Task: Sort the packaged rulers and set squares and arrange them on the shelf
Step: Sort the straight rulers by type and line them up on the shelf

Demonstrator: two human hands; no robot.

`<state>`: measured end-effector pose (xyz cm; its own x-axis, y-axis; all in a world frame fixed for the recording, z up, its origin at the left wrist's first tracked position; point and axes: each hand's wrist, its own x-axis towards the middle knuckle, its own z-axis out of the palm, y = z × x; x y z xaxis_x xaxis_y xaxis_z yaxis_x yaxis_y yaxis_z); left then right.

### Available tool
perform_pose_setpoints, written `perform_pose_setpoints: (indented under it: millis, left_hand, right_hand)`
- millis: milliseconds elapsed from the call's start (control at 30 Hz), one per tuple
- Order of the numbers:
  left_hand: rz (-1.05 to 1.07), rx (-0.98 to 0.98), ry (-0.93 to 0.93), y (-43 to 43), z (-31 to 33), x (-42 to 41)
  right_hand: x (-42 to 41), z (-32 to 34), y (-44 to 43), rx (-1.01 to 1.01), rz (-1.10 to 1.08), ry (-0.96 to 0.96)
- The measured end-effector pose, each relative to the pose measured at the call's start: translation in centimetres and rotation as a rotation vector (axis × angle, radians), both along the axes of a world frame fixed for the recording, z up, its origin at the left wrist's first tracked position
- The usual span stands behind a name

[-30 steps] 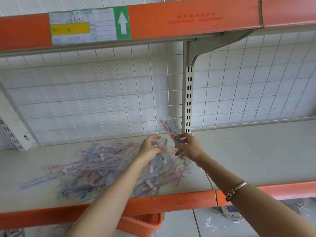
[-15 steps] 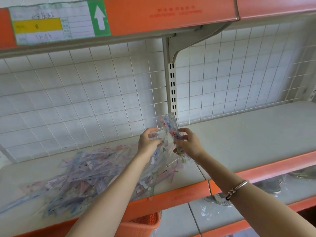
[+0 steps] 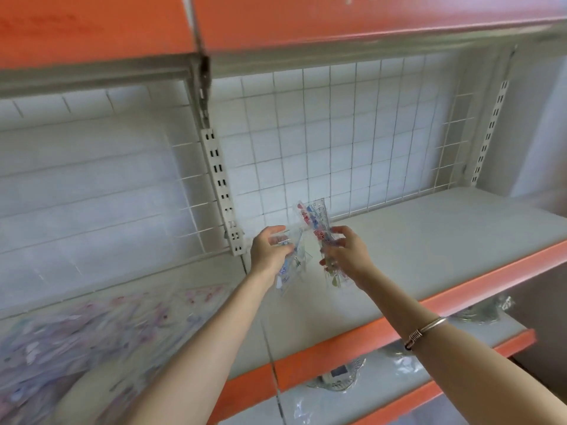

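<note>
My left hand [image 3: 268, 251] grips a clear packet with a set square [image 3: 293, 265] that hangs down from its fingers. My right hand [image 3: 345, 256] holds a packet of rulers [image 3: 316, 222] with red and blue print, which sticks up above the fingers. Both hands hover close together over the grey shelf [image 3: 429, 240], just right of the slotted upright [image 3: 221, 185]. A blurred heap of clear packets [image 3: 92, 326] lies on the shelf at the lower left.
A white wire grid [image 3: 337, 133] backs the shelf. The shelf's orange front edge [image 3: 352, 338] runs below my arms, with another orange shelf [image 3: 337, 19] overhead. On the lower shelf lie plastic-wrapped items [image 3: 337, 375]. A metal bangle [image 3: 425, 329] sits on my right wrist.
The view has swung right, so the heap now lies at the far left. Both hands moved right with their packets, away from the heap and over the bare right shelf.
</note>
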<state>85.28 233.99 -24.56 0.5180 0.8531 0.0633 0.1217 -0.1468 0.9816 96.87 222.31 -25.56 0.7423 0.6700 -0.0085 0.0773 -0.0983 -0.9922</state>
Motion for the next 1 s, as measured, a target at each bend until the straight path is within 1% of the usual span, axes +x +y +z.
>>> perform_pose_setpoints:
  millis: [300,400,533,667,833,1000]
  left_hand:
    - [-0.007,-0.074,-0.019,-4.3,0.2,13.2]
    - [-0.024,-0.104,-0.039,-5.6,0.2,17.0]
    - [-0.057,-0.163,-0.07,-7.4,0.1,21.0]
    - [-0.086,-0.204,-0.063,-9.1,0.1,23.9]
    - [-0.122,-0.222,-0.043,-10.3,0.1,26.7]
    - [-0.153,-0.237,-0.044,-11.3,-0.2,28.6]
  right_hand:
    - [14.9,0.2,-5.0,-0.205,-0.107,-0.167]
    - [19.2,0.0,-6.8,-0.294,-0.15,-0.248]
    - [24.1,-0.3,-8.9,-0.401,-0.194,-0.294]
    - [27.7,-0.4,-10.7,-0.533,-0.233,-0.384]
    - [30.2,-0.4,-12.5,-0.712,-0.215,-0.518]
    - [32.1,-0.3,-13.8,-0.835,-0.192,-0.63]
